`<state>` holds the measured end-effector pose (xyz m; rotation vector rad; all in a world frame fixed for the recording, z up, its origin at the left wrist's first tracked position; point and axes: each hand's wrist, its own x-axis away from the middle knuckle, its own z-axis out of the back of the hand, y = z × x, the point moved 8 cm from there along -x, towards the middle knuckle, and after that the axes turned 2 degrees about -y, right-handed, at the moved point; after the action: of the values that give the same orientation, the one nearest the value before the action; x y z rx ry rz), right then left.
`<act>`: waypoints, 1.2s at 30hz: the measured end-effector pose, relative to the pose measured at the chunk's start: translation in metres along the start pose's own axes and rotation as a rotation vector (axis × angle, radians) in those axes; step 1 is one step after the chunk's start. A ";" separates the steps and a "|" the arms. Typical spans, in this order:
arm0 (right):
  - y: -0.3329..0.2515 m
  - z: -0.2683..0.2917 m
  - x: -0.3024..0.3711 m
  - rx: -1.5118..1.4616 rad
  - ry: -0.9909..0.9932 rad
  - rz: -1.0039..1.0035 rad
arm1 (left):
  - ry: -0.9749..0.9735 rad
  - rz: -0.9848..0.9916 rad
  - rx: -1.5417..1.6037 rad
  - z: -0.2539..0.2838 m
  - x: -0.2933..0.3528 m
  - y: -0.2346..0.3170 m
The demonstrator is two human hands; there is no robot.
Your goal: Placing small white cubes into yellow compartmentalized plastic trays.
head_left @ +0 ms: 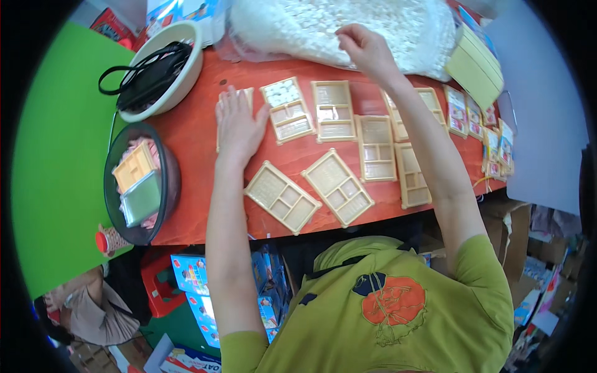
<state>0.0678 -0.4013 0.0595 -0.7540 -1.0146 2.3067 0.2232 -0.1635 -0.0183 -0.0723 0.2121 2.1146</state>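
Observation:
My left hand [239, 127] lies flat, fingers stretched out, over a small cream compartment tray [249, 98] at the left of the row; most of that tray is hidden beneath it. Right beside it is another tray [289, 113] with small white pieces [283, 93] in its far compartment. Above the near side of a large clear bag of white pieces [286, 28], my right hand [367, 51] has its fingers curled together. What they hold, if anything, cannot be seen. Several more cream trays [334, 112] lie across the table, two of them angled near the front edge [339, 186].
On the red table [193, 149], a white basin [197, 68] with a black bag [152, 81] stands at the far left. Nearer is a dark tub [171, 186] holding trays and pink pieces. Small packaged sets [457, 112] and a yellow folded sheet [476, 68] lie at the right.

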 end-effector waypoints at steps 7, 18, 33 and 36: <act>0.072 -0.002 -0.025 0.727 -0.250 -0.035 | 0.178 -0.029 0.214 0.029 -0.002 0.008; 0.088 0.003 -0.031 0.719 -0.189 -0.055 | 0.198 -0.401 0.413 0.041 0.012 0.176; 0.009 -0.046 0.047 0.159 -0.353 0.205 | 0.044 -0.394 0.491 0.013 0.023 0.178; 0.010 -0.058 0.052 0.269 -0.395 0.214 | 0.136 -0.418 0.538 0.022 0.029 0.178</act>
<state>0.0668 -0.3455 0.0046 -0.3163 -0.7829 2.7789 0.0572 -0.2261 0.0210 0.0554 0.7702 1.5816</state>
